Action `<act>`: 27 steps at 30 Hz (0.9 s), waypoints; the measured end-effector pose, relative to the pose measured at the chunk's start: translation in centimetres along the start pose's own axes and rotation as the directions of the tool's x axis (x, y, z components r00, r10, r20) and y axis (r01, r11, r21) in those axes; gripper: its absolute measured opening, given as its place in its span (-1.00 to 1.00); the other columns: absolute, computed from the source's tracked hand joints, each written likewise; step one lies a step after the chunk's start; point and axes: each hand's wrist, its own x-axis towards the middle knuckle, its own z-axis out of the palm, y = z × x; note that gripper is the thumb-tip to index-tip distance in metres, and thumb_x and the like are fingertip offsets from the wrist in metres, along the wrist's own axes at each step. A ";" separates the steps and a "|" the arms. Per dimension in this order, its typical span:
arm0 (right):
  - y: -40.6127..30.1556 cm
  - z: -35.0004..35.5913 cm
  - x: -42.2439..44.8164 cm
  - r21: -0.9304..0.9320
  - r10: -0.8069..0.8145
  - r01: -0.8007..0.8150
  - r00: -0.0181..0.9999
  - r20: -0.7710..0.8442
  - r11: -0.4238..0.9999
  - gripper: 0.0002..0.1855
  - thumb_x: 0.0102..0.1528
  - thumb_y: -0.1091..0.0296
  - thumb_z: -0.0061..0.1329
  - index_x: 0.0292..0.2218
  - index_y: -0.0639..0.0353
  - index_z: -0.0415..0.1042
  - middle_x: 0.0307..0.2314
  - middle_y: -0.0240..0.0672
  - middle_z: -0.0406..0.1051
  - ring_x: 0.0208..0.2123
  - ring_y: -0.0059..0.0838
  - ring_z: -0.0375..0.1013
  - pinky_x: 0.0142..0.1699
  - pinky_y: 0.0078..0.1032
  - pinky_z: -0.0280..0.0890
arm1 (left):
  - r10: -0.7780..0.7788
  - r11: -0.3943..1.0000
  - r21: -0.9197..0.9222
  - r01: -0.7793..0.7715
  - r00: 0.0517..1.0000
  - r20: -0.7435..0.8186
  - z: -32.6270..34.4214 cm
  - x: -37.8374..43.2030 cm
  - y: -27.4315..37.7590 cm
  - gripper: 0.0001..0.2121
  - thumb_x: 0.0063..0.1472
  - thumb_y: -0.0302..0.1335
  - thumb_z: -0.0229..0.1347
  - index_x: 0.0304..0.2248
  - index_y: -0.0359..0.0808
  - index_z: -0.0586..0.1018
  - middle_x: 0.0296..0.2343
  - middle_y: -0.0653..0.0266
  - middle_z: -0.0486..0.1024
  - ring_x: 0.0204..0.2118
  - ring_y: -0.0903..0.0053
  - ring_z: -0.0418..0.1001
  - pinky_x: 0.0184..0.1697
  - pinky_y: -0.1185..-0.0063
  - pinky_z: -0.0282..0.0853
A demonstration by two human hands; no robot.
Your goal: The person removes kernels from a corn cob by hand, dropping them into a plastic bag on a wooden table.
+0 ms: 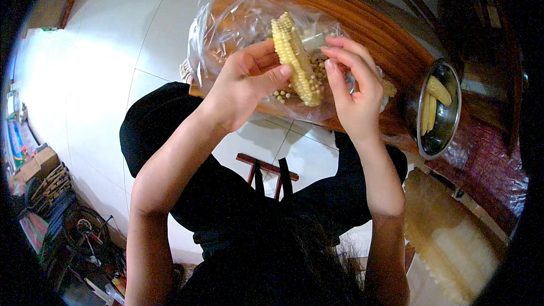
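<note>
My left hand (255, 80) grips an ear of corn (293, 59) round its left side, thumb in front. Pale yellow kernels cover much of the ear, and a strip on its right side looks bare. Just to the right is my right hand (355, 80), its fingers bent and apart, holding nothing. Beneath both hands lies a clear plastic bag (229, 17) on a brown wooden surface (361, 12). Loose corn kernels (318, 66) are gathered on or in the bag, partly hidden by the ear.
At the right, a metal bowl (450, 136) holds several stripped cobs (429, 112). A small dark red wooden stool or frame (267, 166) stands on the tiled floor between my legs. Cardboard (36, 163) and assorted clutter line the floor at the far left. Dark furniture rises behind the wooden surface.
</note>
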 end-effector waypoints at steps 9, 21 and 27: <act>-0.5 1.3 -0.8 -0.006 0.111 -0.111 0.983 0.147 0.994 -0.68 0.16 0.21 -0.17 -0.19 0.30 0.24 -0.40 -0.04 0.36 -0.36 -0.10 0.40 -0.25 -0.30 0.27 | -0.012 0.983 0.180 0.021 0.999 -0.047 2.0 -0.5 0.2 -0.54 0.07 -0.57 0.15 -0.03 -0.45 0.32 -0.18 0.20 0.43 -0.14 0.55 0.39 -0.04 0.57 0.31; 0.6 3.2 -0.9 -0.117 0.066 -0.054 0.992 0.104 0.992 -0.82 0.20 0.32 -0.32 -0.26 0.24 0.22 -0.52 0.03 0.34 -0.51 0.11 0.36 -0.42 -0.11 0.21 | 0.035 0.976 0.216 -0.011 0.993 -0.108 1.5 -0.3 -1.5 -0.61 0.08 -0.62 0.12 -0.07 -0.46 0.38 -0.23 0.23 0.47 -0.21 0.63 0.39 -0.10 0.62 0.32; 0.4 3.7 -1.2 0.049 0.194 -0.198 0.978 0.075 0.979 -0.79 0.20 0.32 -0.28 -0.23 0.29 0.25 -0.43 -0.01 0.36 -0.37 -0.02 0.39 -0.28 -0.24 0.25 | 0.027 0.977 0.214 -0.002 0.993 -0.114 1.0 -0.9 -0.8 -0.61 0.13 -0.54 0.09 -0.04 -0.44 0.35 -0.20 0.23 0.45 -0.17 0.59 0.38 -0.05 0.60 0.27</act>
